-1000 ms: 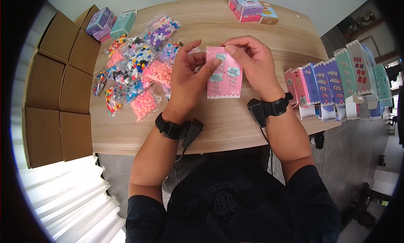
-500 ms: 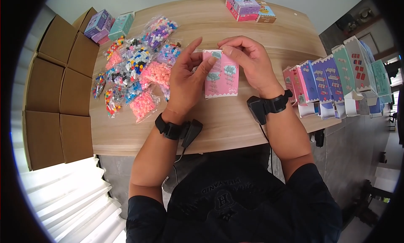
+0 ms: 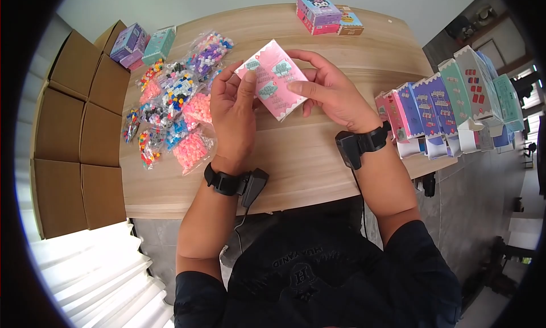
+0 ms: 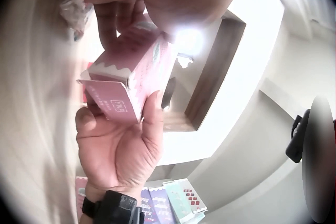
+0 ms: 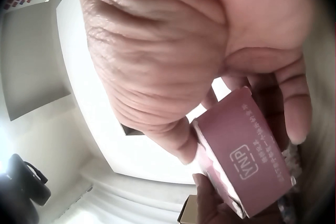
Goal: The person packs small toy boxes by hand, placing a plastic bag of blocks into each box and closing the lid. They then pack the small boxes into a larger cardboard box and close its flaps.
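Wooden table (image 3: 296,180) bears bags of beads (image 3: 185,92); above it, left hand (image 3: 234,116) and right hand (image 3: 336,95) grip the pink box (image 3: 274,81) from opposite sides, probably for steadiness

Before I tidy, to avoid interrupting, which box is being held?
The pink box, held between the left hand and the right hand; it's the only one either hand touches.

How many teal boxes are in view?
3: the first teal box at far left, a second teal box and third teal box at right, either side of the grey box. More may be hidden.
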Demonstrator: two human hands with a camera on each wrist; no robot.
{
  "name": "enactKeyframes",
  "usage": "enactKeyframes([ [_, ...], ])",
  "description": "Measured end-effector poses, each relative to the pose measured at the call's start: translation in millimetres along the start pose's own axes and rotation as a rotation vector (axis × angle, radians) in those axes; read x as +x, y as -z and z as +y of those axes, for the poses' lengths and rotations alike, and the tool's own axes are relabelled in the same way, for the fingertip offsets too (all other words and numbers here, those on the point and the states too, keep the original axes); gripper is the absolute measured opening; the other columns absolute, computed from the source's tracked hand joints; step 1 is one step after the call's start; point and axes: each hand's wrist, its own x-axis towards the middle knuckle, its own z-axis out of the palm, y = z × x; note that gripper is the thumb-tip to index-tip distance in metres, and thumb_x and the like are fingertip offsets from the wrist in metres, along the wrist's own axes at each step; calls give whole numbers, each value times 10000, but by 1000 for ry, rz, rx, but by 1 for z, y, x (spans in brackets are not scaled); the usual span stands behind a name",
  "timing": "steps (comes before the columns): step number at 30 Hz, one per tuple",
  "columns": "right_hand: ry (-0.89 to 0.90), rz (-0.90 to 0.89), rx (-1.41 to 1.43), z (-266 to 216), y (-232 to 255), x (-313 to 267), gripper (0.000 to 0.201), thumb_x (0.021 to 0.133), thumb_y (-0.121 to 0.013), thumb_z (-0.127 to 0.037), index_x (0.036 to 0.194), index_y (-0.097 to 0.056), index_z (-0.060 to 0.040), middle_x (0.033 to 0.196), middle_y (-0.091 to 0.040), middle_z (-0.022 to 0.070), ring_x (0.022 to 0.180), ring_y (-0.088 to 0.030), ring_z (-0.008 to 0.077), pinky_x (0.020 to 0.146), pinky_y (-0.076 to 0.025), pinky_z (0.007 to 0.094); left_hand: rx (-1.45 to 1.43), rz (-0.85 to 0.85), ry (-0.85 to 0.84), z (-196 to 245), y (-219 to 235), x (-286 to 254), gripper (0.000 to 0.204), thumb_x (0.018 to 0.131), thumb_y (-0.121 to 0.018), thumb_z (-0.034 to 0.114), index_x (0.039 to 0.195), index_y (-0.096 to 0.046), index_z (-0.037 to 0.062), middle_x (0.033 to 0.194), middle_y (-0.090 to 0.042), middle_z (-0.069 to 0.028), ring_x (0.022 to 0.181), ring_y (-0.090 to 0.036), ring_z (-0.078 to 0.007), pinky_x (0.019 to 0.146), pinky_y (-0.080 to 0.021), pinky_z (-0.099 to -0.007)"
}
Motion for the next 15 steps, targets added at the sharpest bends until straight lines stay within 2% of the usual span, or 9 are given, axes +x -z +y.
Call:
enactKeyframes([
  [5,37,68,83,6,6,7,578,983,-739,-179,1472,-482,-6,1146,-720,119,963,-724,175,721,-621,307,12,-27,11,4,1,0,419,1068,-640,192,1404,-474,6,1329,-634,-140,1165,-660,-183,913,-609,-338],
  [7,42,80,111,4,10,8,547,989,-727,-160,1453,-491,7,1148,-717,121,976,-727,186,728,-629,311,-13,-26,-39,-3,1,0,466,1067,-642,195,1444,-450,0,1400,-584,-166,1255,-611,-213,976,-587,-358],
  [11,190,426,245,-18,30,23,478,1000,-700,-127,1412,-514,29,1142,-709,136,982,-727,211,699,-635,320,-6,-35,-81,-11,2,-1,562,1061,-654,205,1513,-398,-8,1505,-488,-205,1399,-500,-265,1064,-539,-382],
  [15,397,797,128,-33,104,67,459,991,-704,-133,1374,-535,55,1112,-709,163,947,-723,240,636,-614,333,21,-55,-62,-12,-1,-6,564,1056,-662,202,1511,-409,-14,1507,-488,-205,1419,-479,-283,1073,-521,-381],
])
